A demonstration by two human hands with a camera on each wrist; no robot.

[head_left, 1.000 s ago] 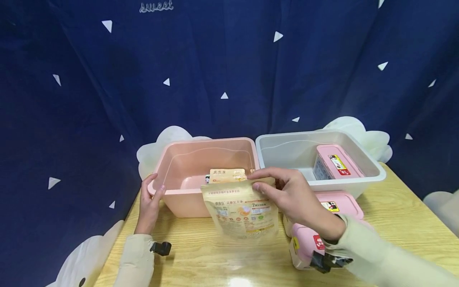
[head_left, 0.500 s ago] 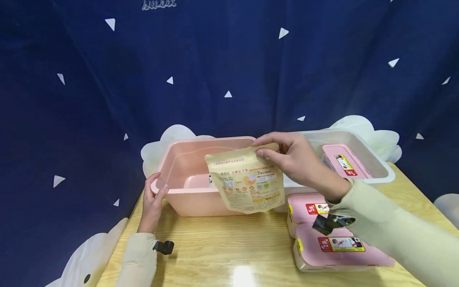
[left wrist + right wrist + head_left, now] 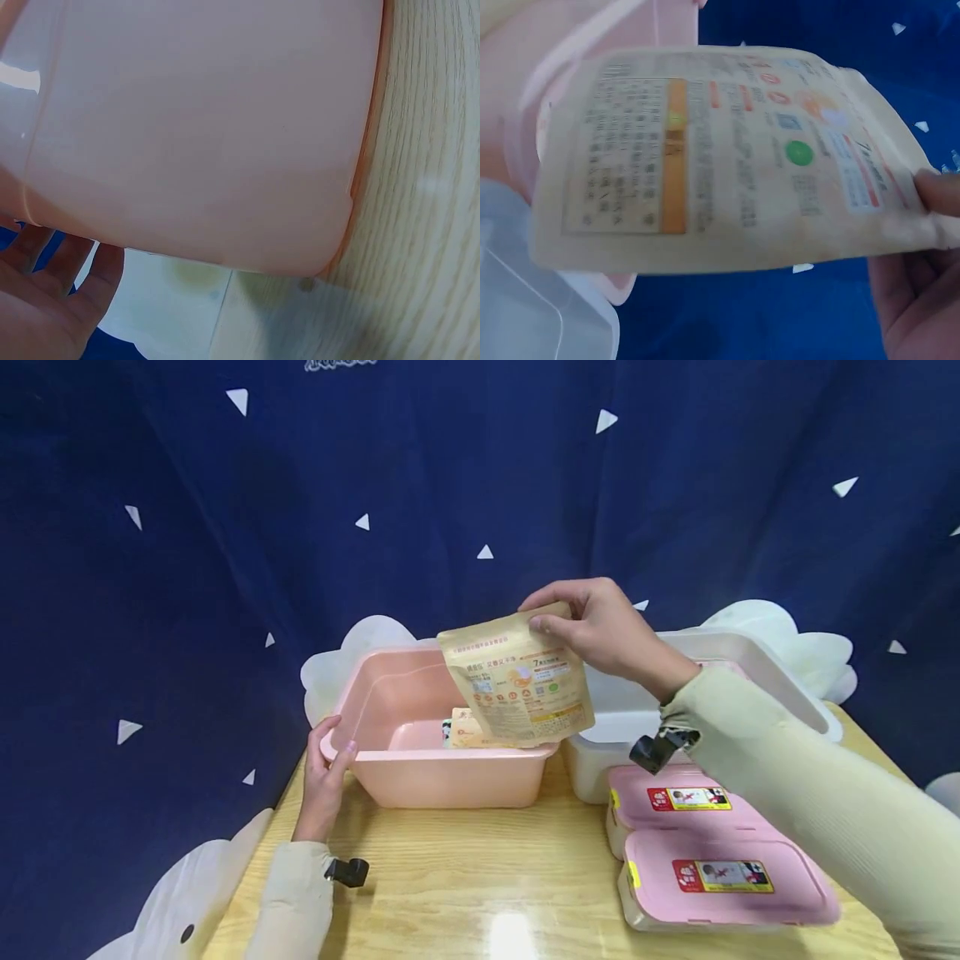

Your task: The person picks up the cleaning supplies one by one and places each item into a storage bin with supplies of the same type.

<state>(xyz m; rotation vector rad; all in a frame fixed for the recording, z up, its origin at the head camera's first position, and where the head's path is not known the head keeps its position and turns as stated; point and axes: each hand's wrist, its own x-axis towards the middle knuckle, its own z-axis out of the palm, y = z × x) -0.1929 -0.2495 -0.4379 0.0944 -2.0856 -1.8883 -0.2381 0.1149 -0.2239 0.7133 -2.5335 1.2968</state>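
My right hand (image 3: pixel 600 622) pinches the top corner of a pale yellow printed pouch (image 3: pixel 517 681), which hangs tilted over the right part of the pink bin (image 3: pixel 450 781). In the right wrist view the pouch (image 3: pixel 742 150) spreads across the picture, thumb (image 3: pixel 939 191) on its printed face. My left hand (image 3: pixel 324 781) grips the bin's front left corner, thumb on the near side and fingers round the left side. The left wrist view shows the fingers (image 3: pixel 97 285) against the bin wall (image 3: pixel 202 135). Inside the bin lies a cream packet (image 3: pixel 465 727), partly hidden by the pouch.
A light grey bin (image 3: pixel 615 727) stands right of the pink one, partly behind my right arm. Two pink-lidded boxes, one nearer (image 3: pixel 727 877) and one farther (image 3: pixel 675 797), sit before it on the wooden table (image 3: pixel 442 877). A dark blue curtain (image 3: pixel 420 460) hangs behind.
My right hand has lifted the pouch from in front of the pink bin to above its front rim. The left hand keeps its grip on the bin corner. The view has shifted slightly.
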